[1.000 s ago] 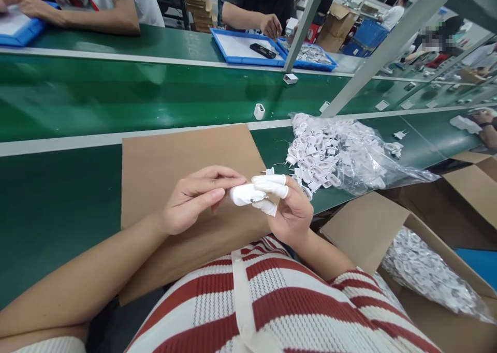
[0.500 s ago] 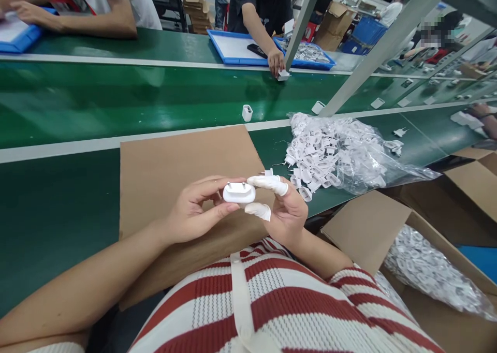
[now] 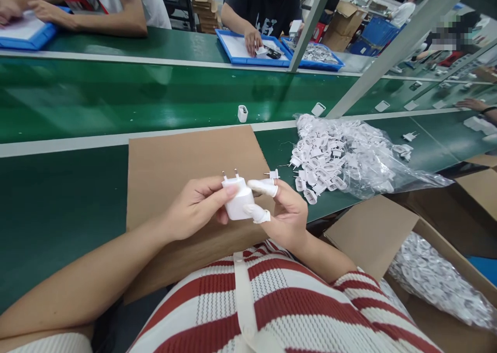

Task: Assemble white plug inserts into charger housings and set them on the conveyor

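Now the left hand pinches a white plastic plug, two pins pointing away; the half-open right hand, wearing white finger covers, touches its side.

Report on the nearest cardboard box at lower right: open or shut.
Open. The cardboard box has a flap spread outward, and a clear bag of small pale parts shows inside.

Both hands together, right fingers white-covered and curled.
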Demonstrator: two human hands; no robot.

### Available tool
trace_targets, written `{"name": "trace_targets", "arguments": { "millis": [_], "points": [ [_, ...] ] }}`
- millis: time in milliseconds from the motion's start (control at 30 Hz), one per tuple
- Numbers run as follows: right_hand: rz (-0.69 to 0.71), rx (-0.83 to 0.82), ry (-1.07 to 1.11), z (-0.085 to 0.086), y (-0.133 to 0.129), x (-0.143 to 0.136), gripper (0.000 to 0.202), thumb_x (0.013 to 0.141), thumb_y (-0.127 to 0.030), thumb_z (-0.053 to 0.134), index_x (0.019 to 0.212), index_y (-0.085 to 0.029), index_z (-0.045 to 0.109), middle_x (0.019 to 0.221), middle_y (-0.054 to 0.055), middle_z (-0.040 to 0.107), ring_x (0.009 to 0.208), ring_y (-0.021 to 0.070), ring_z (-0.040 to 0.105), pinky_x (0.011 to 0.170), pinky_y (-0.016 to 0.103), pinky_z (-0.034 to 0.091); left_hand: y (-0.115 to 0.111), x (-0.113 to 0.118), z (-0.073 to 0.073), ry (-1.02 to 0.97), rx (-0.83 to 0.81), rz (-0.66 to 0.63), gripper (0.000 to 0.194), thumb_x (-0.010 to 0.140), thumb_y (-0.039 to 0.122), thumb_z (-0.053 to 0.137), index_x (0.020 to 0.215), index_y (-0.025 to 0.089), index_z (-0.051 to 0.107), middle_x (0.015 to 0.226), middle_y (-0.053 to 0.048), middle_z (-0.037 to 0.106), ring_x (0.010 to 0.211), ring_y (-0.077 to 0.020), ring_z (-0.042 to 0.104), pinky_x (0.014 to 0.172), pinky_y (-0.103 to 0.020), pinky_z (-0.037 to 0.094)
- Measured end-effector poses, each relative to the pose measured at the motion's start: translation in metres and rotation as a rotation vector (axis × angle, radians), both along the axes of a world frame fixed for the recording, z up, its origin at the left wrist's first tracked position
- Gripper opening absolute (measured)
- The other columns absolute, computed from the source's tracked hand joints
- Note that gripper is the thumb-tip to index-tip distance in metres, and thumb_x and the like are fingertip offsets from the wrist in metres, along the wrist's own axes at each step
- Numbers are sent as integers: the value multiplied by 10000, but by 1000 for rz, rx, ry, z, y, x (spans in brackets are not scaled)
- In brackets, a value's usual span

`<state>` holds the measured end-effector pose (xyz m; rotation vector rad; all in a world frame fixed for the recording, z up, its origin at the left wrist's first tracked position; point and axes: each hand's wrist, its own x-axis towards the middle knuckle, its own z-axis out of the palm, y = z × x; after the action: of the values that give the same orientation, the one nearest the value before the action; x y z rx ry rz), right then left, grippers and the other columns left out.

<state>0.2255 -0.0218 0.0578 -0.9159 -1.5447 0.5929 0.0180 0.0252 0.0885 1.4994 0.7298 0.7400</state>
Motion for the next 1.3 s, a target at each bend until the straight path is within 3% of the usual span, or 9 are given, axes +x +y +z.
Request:
{"name": "trace_targets", "arguments": {
  "millis": [100, 267, 333, 467, 567, 767, 1133, 1300],
  "points": [
    [41, -98, 124, 3, -1, -2, 417, 821, -214, 838, 1222, -311, 774, 1026, 35, 760, 844, 188, 721, 795, 373, 635, -2, -3, 9, -29, -13, -47, 582, 1105, 523, 440, 770, 124, 700, 671, -80, 698, 621, -170, 679, 622, -254, 591],
    [78, -96, 209, 9, -3, -6, 452, 778, -167, 864, 1196, -322, 792, 1027, 24, 762, 818, 163, 715, 784, 335, 638, -7, -7, 17, -97, -51, -62, 608, 1114, 528, 389, 783, 136, 715, 681, -96, 698, 622, -191, 687, 631, -286, 605],
    [110, -120, 254, 12, -4, -6, 471, 761, -155, 878, 1191, -330, 796, 1035, 19, 762, 812, 156, 716, 765, 318, 649, -9, -9, 20, -69, -24, -73, 558, 1098, 518, 448, 800, 136, 725, 733, -99, 707, 664, -190, 690, 654, -282, 609],
    [178, -166, 294, 16, -6, -8, 465, 765, -142, 870, 1185, -329, 799, 1041, 18, 757, 813, 148, 726, 717, 280, 671, -11, -12, 27, -28, 25, 11, 251, 1003, 390, 669, 1011, 148, 732, 929, -72, 708, 723, -155, 657, 604, -217, 586],
    [217, -189, 294, 17, -8, -9, 458, 782, -141, 856, 1194, -331, 795, 1039, 15, 753, 830, 145, 737, 740, 274, 685, -12, -14, 33, -45, 54, 15, 155, 998, 299, 667, 997, 152, 714, 872, -40, 676, 657, -112, 607, 565, -168, 548],
    [213, -252, 307, 18, -10, -10, 442, 727, -253, 933, 1147, -311, 809, 1023, 17, 751, 809, 155, 746, 760, 297, 702, -13, -17, 39, -72, 71, -42, 160, 1017, 244, 612, 926, 145, 699, 773, -20, 642, 617, -93, 589, 575, -148, 526],
    [243, -288, 357, 20, -10, -13, 468, 693, -248, 961, 1132, -318, 813, 1002, 7, 742, 812, 161, 753, 773, 306, 706, -14, -11, 35, -99, 62, 50, 120, 966, 244, 664, 888, 164, 708, 755, -20, 653, 589, -114, 603, 535, -172, 541],
    [254, -277, 363, 16, -10, -11, 483, 713, -208, 945, 1159, -335, 808, 1027, 5, 734, 835, 150, 748, 788, 289, 702, -13, -12, 38, -109, 18, -17, 136, 986, 235, 637, 902, 166, 718, 766, -26, 660, 608, -120, 620, 562, -184, 565]
  ]
}}
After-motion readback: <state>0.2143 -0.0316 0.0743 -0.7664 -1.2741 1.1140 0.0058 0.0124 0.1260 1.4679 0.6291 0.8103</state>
